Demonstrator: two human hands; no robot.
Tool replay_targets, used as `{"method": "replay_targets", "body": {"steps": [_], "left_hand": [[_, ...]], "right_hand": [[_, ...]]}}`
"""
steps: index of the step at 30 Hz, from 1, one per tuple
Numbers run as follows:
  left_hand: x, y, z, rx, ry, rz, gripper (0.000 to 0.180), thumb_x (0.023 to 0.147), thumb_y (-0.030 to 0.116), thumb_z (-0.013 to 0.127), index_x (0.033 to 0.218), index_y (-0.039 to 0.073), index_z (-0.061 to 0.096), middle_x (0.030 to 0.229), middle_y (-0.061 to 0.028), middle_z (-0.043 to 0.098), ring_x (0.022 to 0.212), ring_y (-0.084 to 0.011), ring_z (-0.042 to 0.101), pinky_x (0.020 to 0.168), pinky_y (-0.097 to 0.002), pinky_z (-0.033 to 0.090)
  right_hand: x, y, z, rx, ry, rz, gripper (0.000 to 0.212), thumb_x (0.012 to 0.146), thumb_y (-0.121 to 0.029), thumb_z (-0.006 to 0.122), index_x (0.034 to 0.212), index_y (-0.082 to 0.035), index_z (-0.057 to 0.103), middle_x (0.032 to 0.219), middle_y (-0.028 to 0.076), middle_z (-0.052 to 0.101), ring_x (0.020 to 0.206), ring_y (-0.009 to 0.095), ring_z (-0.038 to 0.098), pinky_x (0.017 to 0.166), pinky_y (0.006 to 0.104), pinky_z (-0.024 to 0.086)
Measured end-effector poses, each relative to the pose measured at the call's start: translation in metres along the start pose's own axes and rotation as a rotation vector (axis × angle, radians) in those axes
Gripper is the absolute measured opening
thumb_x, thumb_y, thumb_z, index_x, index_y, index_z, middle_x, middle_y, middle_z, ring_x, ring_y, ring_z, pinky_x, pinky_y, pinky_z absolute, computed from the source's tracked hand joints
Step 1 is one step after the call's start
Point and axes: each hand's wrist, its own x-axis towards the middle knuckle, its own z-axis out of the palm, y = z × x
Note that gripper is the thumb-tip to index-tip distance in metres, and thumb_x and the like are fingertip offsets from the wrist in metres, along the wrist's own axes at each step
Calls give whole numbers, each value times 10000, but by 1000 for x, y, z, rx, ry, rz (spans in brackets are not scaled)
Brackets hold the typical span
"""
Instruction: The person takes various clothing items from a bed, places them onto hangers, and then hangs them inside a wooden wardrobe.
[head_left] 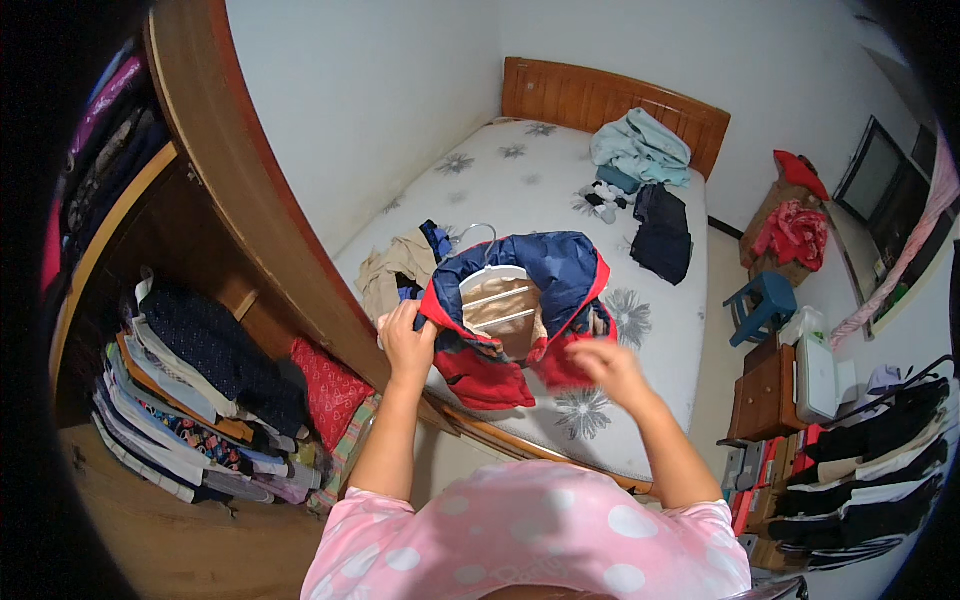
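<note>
By the right hand (610, 370), grip unclear, is a jacket (568, 285) the left hand (407, 342) clutches.

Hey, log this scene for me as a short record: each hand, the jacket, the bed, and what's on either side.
Left hand: gripping the jacket's red edge
Right hand: blurred, at the jacket's other side; contact unclear
Jacket: red and navy, with a white hanger in its opening
Bed: flower-patterned mattress bearing beige clothing, dark folded clothing and a pale green bundle
Left side: wardrobe with a row of clothes
Right side: blue stool, wooden cabinet
</note>
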Motion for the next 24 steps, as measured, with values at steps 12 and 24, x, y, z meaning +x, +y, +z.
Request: {"method": "replay_targets", "body": {"steps": [12, 24], "left_hand": [[-9, 8, -21, -122, -61, 220, 146, 649, 164, 620, 736, 63, 560, 705, -54, 552, 685, -245, 532, 672, -343, 349], [-66, -3, 18, -427, -22, -268, 869, 603, 239, 775, 1298, 31, 296, 1290, -180, 324, 1208, -332, 310, 1021, -424, 241]], "right_hand": [[43, -34, -7, -620, -9, -338, 728, 627, -211, 732, 1267, -127, 395, 1087, 108, 523, 1059, 277, 487, 987, 534, 241], [-1, 6, -21, -516, 323, -217, 274, 695, -54, 654, 950, -36, 554, 828, 138, 566, 787, 316, 565, 682, 367, 446]]}}
